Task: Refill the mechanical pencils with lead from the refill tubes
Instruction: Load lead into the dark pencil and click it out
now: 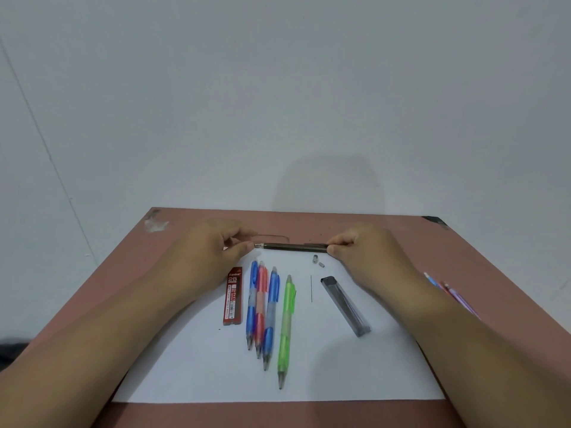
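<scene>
A dark mechanical pencil (295, 247) lies crosswise at the far edge of the white paper (324, 372). My right hand (363, 247) pinches its right end, and my left hand (216, 248) pinches its metal tip. Below lie a blue pencil (251, 304), a red pencil (260, 307), a second blue pencil (271, 316) and a green pencil (286, 329), side by side. A red lead tube marked 2B (233, 296) lies to their left. A clear grey lead tube (345, 305) lies to their right, with a loose lead (311, 288) beside it.
Two small grey parts, a cap (315, 258) and an eraser (321, 264), lie on the paper under the dark pencil. More coloured pencils (448, 293) lie on the brown table (463, 254) past my right forearm. A white wall stands right behind the table.
</scene>
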`<state>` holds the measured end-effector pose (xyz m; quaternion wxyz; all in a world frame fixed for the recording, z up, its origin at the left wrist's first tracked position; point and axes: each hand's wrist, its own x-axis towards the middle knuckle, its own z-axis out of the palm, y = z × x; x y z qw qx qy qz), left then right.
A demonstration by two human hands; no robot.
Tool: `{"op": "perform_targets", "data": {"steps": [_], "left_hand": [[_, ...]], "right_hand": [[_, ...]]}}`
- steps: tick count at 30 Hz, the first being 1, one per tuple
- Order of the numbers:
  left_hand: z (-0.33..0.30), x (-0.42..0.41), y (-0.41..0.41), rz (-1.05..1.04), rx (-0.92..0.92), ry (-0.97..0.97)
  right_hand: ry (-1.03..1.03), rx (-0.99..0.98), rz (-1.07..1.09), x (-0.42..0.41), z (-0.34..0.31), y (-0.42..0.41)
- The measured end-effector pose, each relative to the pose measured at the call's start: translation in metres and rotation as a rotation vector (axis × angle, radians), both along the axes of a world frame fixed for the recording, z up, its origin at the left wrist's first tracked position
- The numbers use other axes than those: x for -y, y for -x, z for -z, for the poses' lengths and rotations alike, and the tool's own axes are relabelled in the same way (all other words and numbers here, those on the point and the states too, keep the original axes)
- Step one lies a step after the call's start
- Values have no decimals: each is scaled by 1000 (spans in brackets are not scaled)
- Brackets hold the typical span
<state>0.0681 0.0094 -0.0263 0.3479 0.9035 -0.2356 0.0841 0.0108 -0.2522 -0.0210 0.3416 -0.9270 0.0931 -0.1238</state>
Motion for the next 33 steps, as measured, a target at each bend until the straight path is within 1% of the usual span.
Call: {"op": "perform_targets", "data": {"steps": [3, 6, 9, 12, 15, 20, 23, 27, 33], "left_hand": [[-1, 0, 2, 18, -20, 13], [-3, 0, 3, 27, -26, 21], [-4, 0, 4, 26, -27, 30], [-4, 0, 4, 20, -36, 27], [-4, 0, 4, 13, -20, 31], [-5, 0, 7, 7, -25, 30], [-5, 0, 7, 12, -25, 36], [-4, 0, 7, 4, -13, 15], [-4, 2, 8, 26, 51, 31]], "right_hand": [[64, -15, -7, -3, 0, 0], [80, -20, 0, -2, -2, 1], [75, 27, -7, -1, -9, 7], [151, 49, -32, 1, -18, 12], [210, -41, -32, 1, -30, 18], [316, -305, -75, -4, -48, 30], [352, -410, -92, -8, -48, 32], [380, -434, -115, -13, -44, 33], [324, -361, -115, -15, -41, 32]]}}
